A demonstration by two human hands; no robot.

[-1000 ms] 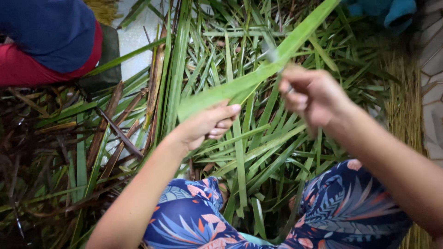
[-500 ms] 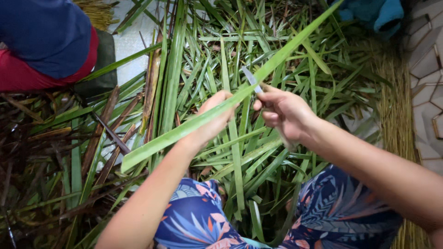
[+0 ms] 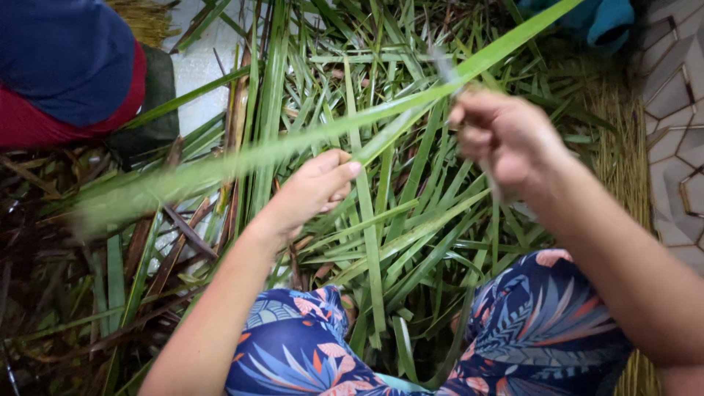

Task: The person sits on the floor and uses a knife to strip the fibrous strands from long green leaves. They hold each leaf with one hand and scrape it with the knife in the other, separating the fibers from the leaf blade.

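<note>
One other person at far left, blue top over red, only part in view. One long green leaf runs from lower left up to the top right, blurred at its left end. My left hand sits under it near the middle, fingers curled together on the leaf. My right hand is further right, fingers closed around a small blade whose tip meets the leaf; the blade is too blurred to tell more. Below, my two knees in blue floral cloth. Loose green leaves too many to count cover the ground. One teal cloth top right, patterned tiles at right edge.
</note>
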